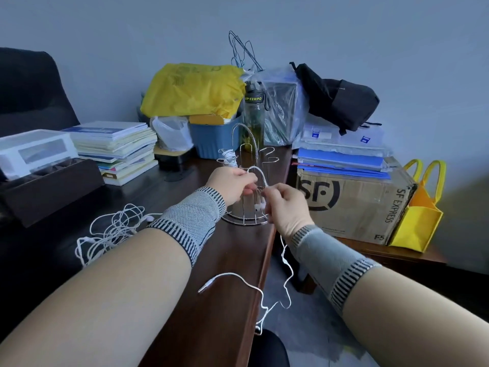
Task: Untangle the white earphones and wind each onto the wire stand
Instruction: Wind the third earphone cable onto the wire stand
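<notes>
Both hands raised in front of the stand (244, 181) on the table (225, 287), pinching one white earphone cord (260, 172) between them — left hand (232, 185) gripping it near the stand's top, right hand (287, 205) curled round it with the earbuds (260, 205) beside the fingers. Cord trailing down off the table edge, plug (203, 289) lying on the wood. Tangle (111, 231) of more earphones left of the left forearm; one bundle (229, 158) already wound on a stand hook.
</notes>
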### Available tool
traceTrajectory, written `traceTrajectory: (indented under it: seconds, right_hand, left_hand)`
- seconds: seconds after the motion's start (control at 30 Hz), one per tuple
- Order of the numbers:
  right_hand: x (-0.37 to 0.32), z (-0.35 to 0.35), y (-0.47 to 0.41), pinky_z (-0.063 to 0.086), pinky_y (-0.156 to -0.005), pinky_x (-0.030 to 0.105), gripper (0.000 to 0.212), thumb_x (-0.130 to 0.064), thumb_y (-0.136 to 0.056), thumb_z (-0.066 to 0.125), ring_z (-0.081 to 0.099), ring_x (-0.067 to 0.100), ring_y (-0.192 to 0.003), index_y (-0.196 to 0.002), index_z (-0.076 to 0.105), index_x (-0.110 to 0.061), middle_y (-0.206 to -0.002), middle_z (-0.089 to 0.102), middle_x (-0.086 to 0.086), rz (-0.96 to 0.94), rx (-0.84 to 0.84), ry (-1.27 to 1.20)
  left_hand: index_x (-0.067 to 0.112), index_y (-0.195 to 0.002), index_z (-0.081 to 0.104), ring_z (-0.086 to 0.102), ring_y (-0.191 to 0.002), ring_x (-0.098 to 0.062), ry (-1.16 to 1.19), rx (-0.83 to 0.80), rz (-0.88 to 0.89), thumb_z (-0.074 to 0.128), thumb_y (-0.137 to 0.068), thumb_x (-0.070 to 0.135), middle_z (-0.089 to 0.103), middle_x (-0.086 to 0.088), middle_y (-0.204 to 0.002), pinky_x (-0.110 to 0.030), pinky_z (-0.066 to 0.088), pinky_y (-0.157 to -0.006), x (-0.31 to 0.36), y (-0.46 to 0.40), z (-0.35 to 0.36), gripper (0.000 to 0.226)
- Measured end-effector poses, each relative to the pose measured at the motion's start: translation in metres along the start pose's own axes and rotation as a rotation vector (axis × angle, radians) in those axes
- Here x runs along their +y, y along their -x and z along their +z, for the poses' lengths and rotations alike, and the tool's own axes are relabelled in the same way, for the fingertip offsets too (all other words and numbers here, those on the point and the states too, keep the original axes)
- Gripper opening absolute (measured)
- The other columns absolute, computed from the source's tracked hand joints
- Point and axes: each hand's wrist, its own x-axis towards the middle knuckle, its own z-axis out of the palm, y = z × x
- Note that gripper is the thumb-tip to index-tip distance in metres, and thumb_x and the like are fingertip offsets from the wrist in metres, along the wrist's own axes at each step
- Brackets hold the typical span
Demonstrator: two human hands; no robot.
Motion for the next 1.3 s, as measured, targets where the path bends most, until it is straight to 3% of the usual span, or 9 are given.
traceTrajectory:
  seconds: [0.07, 0.17, 0.33, 0.47, 0.63, 0.8, 0.93, 1.17, 1.3]
  right_hand:
    - [0.005, 0.004, 0.013, 0.047, -0.066, 0.036, 0.027, -0.023, -0.095, 0.048, 0.057, 0.026, -0.064, -0.075, 0.061, -0.011, -0.061, 0.06, 0.003, -0.17, -0.047, 0.227]
    - [0.011, 0.011, 0.026, 0.043, -0.066, 0.035, 0.024, -0.019, -0.097, 0.045, 0.057, 0.031, -0.069, -0.076, 0.055, -0.015, -0.069, 0.063, 0.01, -0.334, -0.095, 0.451]
    - [0.022, 0.013, 0.019, 0.037, -0.065, 0.032, 0.027, -0.024, -0.099, 0.043, 0.052, 0.028, -0.071, -0.081, 0.058, -0.011, -0.071, 0.058, 0.005, -0.233, -0.131, 0.534]
    - [0.026, 0.007, 0.008, 0.037, -0.065, 0.03, 0.031, -0.028, -0.101, 0.041, 0.054, 0.025, -0.074, -0.092, 0.063, -0.009, -0.075, 0.056, 0.001, -0.132, -0.124, 0.547]
    - [0.028, -0.006, -0.008, 0.032, -0.05, 0.027, 0.03, -0.028, -0.099, 0.048, 0.043, 0.013, -0.055, -0.07, 0.05, -0.021, -0.058, 0.047, -0.005, -0.081, -0.071, 0.395]
    - [0.023, -0.013, -0.016, 0.04, -0.051, 0.028, 0.025, -0.026, -0.095, 0.053, 0.044, 0.015, -0.049, -0.08, 0.063, -0.008, -0.057, 0.054, 0.0, -0.035, -0.066, 0.2]
    - [0.019, -0.02, -0.018, 0.035, -0.046, 0.025, 0.026, -0.027, -0.095, 0.055, 0.041, 0.007, -0.043, -0.077, 0.063, -0.011, -0.053, 0.051, -0.006, -0.034, 0.006, 0.118]
    - [0.007, -0.019, -0.024, 0.038, -0.054, 0.029, 0.023, -0.025, -0.092, 0.055, 0.044, 0.012, -0.049, -0.074, 0.062, -0.012, -0.057, 0.054, -0.003, -0.041, 0.092, 0.015]
    - [0.007, -0.016, -0.024, 0.034, -0.05, 0.023, 0.025, -0.024, -0.09, 0.059, 0.038, 0.002, -0.038, -0.075, 0.068, -0.006, -0.045, 0.049, -0.011, -0.044, 0.076, 0.078]
  left_hand:
    - [0.015, -0.085, 0.07, 0.061, -0.063, -0.008, 0.217, -0.066, -0.137, 0.063, -0.09, 0.018, 0.07, 0.003, -0.072, -0.019, 0.039, -0.054, 0.005, 0.005, 0.003, 0.009]
    - [0.016, -0.084, 0.07, 0.059, -0.066, -0.009, 0.339, -0.139, -0.249, 0.054, -0.093, 0.02, 0.069, 0.005, -0.069, -0.023, 0.041, -0.061, 0.009, 0.01, 0.003, 0.019]
    - [0.017, -0.075, 0.062, 0.053, -0.069, -0.014, 0.407, -0.265, -0.316, 0.043, -0.093, 0.034, 0.056, 0.005, -0.062, -0.041, 0.041, -0.088, 0.012, 0.01, -0.006, 0.031]
    - [0.021, -0.062, 0.043, 0.054, -0.074, -0.016, 0.384, -0.239, -0.293, 0.051, -0.093, 0.024, 0.051, 0.004, -0.066, -0.046, 0.043, -0.093, 0.009, 0.009, -0.003, 0.033]
    - [0.02, -0.058, 0.038, 0.056, -0.073, -0.017, 0.44, -0.182, -0.279, 0.054, -0.094, 0.018, 0.051, 0.001, -0.067, -0.044, 0.05, -0.085, 0.002, 0.006, -0.002, 0.04]
    - [0.015, -0.077, 0.052, 0.066, -0.074, -0.019, 0.427, -0.123, -0.184, 0.059, -0.095, 0.015, 0.063, -0.002, -0.078, -0.045, 0.054, -0.083, -0.004, 0.007, -0.001, 0.019]
    - [0.012, -0.083, 0.061, 0.07, -0.065, -0.009, 0.197, -0.038, -0.018, 0.066, -0.089, 0.007, 0.07, -0.005, -0.087, -0.032, 0.056, -0.065, -0.018, 0.009, -0.004, 0.009]
    - [0.018, -0.093, 0.066, 0.072, -0.07, -0.01, 0.218, 0.225, 0.081, 0.072, -0.083, 0.015, 0.073, -0.002, -0.077, -0.028, 0.06, -0.071, -0.031, 0.011, -0.009, 0.012]
    - [0.02, -0.105, 0.063, 0.07, -0.068, -0.011, 0.269, 0.227, 0.048, 0.073, -0.083, 0.021, 0.073, -0.001, -0.072, -0.032, 0.061, -0.072, -0.038, 0.008, -0.005, 0.024]
